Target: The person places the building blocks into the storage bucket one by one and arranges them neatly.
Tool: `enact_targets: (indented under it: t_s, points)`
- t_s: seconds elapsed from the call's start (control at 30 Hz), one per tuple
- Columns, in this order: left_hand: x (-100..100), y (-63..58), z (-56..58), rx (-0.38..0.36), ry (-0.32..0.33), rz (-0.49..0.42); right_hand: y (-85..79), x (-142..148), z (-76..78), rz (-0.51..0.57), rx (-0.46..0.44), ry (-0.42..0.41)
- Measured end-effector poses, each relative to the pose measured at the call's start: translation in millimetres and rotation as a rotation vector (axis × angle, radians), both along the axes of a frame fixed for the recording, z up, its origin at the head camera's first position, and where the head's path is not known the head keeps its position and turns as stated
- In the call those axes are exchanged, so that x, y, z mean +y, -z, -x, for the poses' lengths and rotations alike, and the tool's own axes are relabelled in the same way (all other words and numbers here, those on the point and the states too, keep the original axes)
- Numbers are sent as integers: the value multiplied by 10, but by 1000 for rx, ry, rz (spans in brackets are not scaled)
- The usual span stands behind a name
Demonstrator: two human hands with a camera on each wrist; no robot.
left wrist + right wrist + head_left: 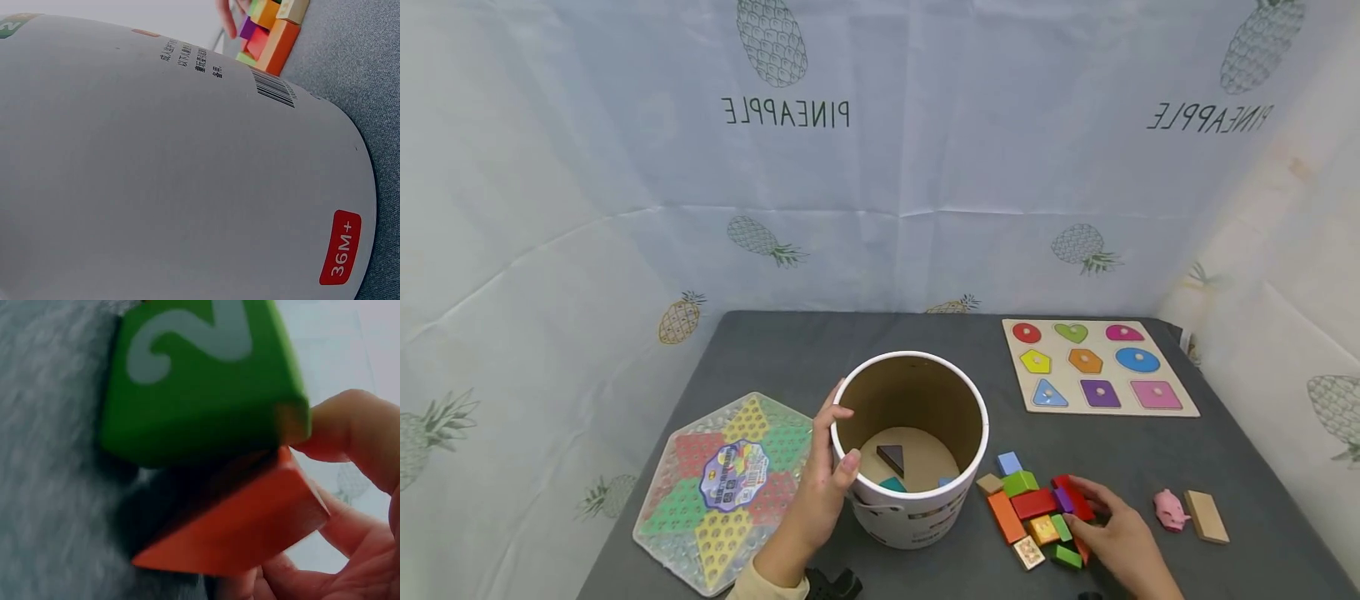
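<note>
My left hand grips the rim of a white bucket, its thumb over the near left edge. Inside the bucket lie a dark triangular block, a teal block and a partly hidden blue piece. Over a cluster of wooden blocks, my right hand holds a red block between thumb and fingers, close against a purple block. In the right wrist view, a green block marked 2 and an orange-red block lie close to the fingers.
A hexagonal checkers board in clear wrap lies left of the bucket. At the back right is a wooden shape puzzle. A pink toy pig and a plain wooden block lie right of the cluster on the dark table.
</note>
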State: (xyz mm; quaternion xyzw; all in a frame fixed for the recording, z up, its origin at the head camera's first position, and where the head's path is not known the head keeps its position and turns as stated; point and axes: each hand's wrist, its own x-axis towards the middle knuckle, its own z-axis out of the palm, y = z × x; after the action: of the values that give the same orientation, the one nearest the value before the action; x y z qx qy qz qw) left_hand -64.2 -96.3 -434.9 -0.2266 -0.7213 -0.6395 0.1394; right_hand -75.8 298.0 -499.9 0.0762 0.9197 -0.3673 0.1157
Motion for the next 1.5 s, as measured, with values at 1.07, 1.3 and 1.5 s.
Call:
enact_targets:
  t_s: [1.07,1.3,1.5]
  points:
    - [7,-19,5,37,25,-23,-1200,-926,-138,356,638,-110]
    - [4,14,-7,25,8,-9,-1463,-1413,31,409,705,-392]
    - [0,-6,-2,-8,13,-20,-1442,-1685,120,319,783,-500]
